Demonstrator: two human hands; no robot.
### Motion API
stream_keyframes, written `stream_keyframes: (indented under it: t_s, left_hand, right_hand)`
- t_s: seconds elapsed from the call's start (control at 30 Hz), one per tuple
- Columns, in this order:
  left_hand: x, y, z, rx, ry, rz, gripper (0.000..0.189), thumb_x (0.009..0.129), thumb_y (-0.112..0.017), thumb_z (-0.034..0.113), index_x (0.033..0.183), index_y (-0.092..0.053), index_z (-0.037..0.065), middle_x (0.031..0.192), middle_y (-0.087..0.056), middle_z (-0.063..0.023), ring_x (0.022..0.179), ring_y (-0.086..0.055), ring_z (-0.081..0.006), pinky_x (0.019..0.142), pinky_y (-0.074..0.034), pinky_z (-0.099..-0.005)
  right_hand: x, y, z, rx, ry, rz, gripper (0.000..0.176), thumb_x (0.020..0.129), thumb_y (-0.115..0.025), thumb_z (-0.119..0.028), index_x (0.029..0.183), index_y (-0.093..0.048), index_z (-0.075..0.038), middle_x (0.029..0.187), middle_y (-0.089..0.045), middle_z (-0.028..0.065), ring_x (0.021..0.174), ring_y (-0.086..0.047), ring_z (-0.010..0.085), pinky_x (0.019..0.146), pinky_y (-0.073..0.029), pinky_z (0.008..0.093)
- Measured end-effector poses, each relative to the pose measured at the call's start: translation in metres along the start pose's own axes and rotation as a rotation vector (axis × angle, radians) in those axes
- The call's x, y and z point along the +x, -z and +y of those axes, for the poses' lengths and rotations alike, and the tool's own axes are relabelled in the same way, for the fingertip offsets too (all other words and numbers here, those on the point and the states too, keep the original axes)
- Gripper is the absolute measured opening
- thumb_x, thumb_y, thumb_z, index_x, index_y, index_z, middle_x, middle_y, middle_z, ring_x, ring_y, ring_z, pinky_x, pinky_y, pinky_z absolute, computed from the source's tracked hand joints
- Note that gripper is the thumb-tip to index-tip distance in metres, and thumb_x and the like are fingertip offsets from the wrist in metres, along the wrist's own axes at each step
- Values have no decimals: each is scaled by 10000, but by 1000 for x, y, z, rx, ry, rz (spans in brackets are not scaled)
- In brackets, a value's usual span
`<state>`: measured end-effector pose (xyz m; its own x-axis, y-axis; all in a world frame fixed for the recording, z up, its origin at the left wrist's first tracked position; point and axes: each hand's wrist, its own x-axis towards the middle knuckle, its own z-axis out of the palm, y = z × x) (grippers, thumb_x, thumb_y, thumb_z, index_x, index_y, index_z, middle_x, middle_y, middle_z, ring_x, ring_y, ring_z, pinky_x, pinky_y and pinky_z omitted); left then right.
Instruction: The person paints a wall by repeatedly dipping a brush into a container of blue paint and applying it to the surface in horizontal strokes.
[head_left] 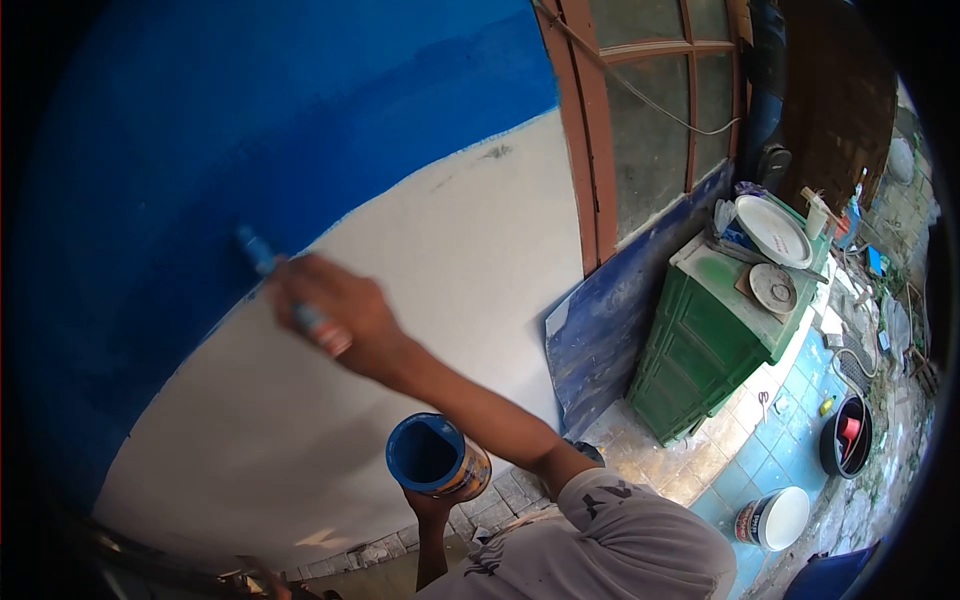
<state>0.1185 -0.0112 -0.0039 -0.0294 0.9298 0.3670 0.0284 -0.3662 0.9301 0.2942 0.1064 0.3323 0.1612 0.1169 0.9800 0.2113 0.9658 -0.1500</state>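
My right hand (335, 310) is wrapped round the handle of a paintbrush (257, 250), slightly blurred by motion. The brush head is against or very near the blue painted part of the wall (300, 130), just above the border with the white part (480, 220). Lower down, my left hand (430, 503) holds an open paint can (472, 472) from below. Blue paint coats the can's inside and rim; how full it is cannot be made out.
Right of the wall are a brown-framed window (590, 130) and a dark blue sheet (600, 340). A green cabinet (690, 340) bears lids. A white-lidded bucket (785, 520) and a black basin (845, 440) stand on the tiled floor.
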Motion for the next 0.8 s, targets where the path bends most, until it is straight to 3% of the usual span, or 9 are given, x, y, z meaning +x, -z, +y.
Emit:
stream_keyframes:
  t_s: [0.03, 0.13, 0.2, 0.33, 0.4, 0.53, 0.7, 0.77, 0.8]
  left_hand:
    - [-1, 1, 3, 1, -16, -29, 1157, 496, -1034, 115, 1457, -395, 40, 1345, -589, -117, 1209, -623, -253, 1056, -544, -428]
    - [-10, 12, 0, 40, 5, -25, 1179, 496, -1053, 137, 1461, -382, 40, 1372, -562, -139, 1240, -596, -265, 1064, -518, -424]
    - [-12, 12, 8, -3, 19, -10, 1181, 494, -1054, 137, 1460, -381, 39, 1370, -563, -138, 1239, -597, -265, 1063, -518, -423]
    - [-13, 30, -6, 57, -40, 20, 1182, 493, -1054, 139, 1459, -381, 39, 1368, -564, -135, 1235, -600, -260, 1059, -521, -420]
    - [-14, 32, -2, 41, -16, 48, 1180, 494, -1053, 144, 1459, -382, 39, 1366, -566, -134, 1233, -602, -260, 1057, -523, -419]
    - [-10, 34, -2, -68, 17, 66, 1122, 505, -1040, 131, 1436, -420, 43, 1337, -603, -114, 1201, -637, -254, 1048, -555, -431]
    - [-5, 41, 6, 12, -28, 29, 1115, 504, -1042, 140, 1430, -429, 37, 1327, -610, -115, 1197, -639, -253, 1047, -555, -429]
    - [-4, 49, 7, 28, -59, 28, 1118, 501, -1045, 144, 1429, -432, 36, 1324, -612, -116, 1196, -639, -254, 1047, -555, -430]
    - [-6, 56, 3, 18, -52, 30, 1130, 498, -1049, 152, 1433, -427, 36, 1330, -608, -116, 1198, -637, -254, 1048, -552, -429]
  right_hand:
    - [7, 14, 15, 11, 84, 242, 94, 910, -723, -8, 983, -663, -8, 960, -712, 132, 875, -733, 243, 750, -595, 327]
    - [19, 95, 47, 4, -344, 445, 190, 1049, -623, -112, 1016, -722, 47, 922, -739, 95, 838, -739, 172, 724, -593, 293]
    - [25, 118, 58, -33, -250, 662, 71, 986, -692, -31, 1021, -734, 15, 930, -732, 137, 802, -718, 158, 676, -568, 293]
    - [23, 98, 47, -576, 64, 585, 118, 1011, -651, -36, 1050, -716, 55, 972, -726, 164, 830, -735, 201, 671, -617, 299]
    - [14, 61, 34, -370, 103, 450, 89, 977, -673, -1, 1052, -713, 26, 952, -719, 165, 844, -717, 236, 725, -559, 307]
    - [-12, -34, 5, -371, 193, 50, 406, 830, -708, -47, 1233, -664, -14, 1170, -643, 268, 904, -723, 286, 635, -603, 328]
    - [6, -21, 6, 5, 46, 112, 159, 930, -729, -60, 1080, -682, -37, 1075, -713, 131, 883, -735, 286, 743, -613, 369]
    - [8, 26, 34, 134, -315, 251, 97, 982, -704, -58, 1056, -723, 0, 934, -731, 87, 862, -728, 157, 754, -571, 280]
    - [12, 50, 44, 207, -300, 386, 125, 1013, -681, -81, 1052, -737, 24, 902, -733, 71, 836, -718, 127, 737, -567, 269]
